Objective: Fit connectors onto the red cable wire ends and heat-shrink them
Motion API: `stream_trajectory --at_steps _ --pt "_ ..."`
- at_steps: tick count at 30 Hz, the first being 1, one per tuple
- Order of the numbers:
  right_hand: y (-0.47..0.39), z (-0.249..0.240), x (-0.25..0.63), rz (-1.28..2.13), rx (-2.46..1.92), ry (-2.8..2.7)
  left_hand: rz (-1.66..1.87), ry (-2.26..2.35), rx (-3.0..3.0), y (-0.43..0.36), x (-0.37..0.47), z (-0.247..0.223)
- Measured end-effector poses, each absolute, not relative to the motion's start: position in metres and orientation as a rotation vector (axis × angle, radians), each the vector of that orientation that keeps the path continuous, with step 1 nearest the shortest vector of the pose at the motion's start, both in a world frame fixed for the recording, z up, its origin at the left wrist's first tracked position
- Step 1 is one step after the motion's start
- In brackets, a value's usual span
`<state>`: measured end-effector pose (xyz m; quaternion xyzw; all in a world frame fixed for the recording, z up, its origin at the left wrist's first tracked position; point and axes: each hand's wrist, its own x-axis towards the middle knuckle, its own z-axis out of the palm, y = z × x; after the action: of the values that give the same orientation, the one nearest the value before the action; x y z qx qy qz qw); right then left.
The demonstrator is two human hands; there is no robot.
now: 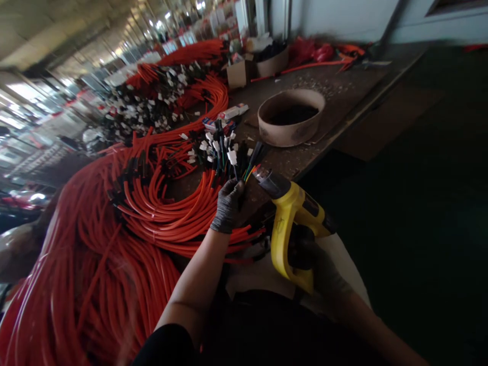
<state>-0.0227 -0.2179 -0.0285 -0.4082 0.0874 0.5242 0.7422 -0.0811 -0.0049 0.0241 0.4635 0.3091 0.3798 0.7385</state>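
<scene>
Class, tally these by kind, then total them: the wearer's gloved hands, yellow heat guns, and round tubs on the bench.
Gloved hands: 2 (left hand, right hand)
Yellow heat gun: 1
Round tubs: 2 (near tub, far tub)
Total: 5

the dark brown desk (366, 84) carries coiled bundles of orange cables (173, 216) on its left part, with white connectors (147, 105) heaped among them. to the right stands a low round tub (292, 134), dark inside, small pale scraps (313, 86) scattered just behind it. farther back sit a small cardboard box (237, 74), a second round tub (272, 65) and red plastic (323, 53).
</scene>
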Motion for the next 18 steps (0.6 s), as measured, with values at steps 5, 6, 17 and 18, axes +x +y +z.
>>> stream_trajectory --at_steps 5,6,17,18 --pt "-0.214 -0.038 -0.019 1.251 -0.88 0.315 0.862 0.651 1.103 -0.002 -0.083 0.016" --pt "-0.213 -0.041 -0.018 1.251 -0.864 0.314 0.866 0.644 1.118 -0.002 -0.083 0.015" --pt "-0.217 -0.036 -0.017 1.219 -0.902 0.283 0.797 0.772 1.627 -0.005 -0.082 0.012" --pt "-0.219 -0.034 -0.017 1.207 -0.918 0.293 0.728 0.799 1.775 -0.013 -0.081 0.011"
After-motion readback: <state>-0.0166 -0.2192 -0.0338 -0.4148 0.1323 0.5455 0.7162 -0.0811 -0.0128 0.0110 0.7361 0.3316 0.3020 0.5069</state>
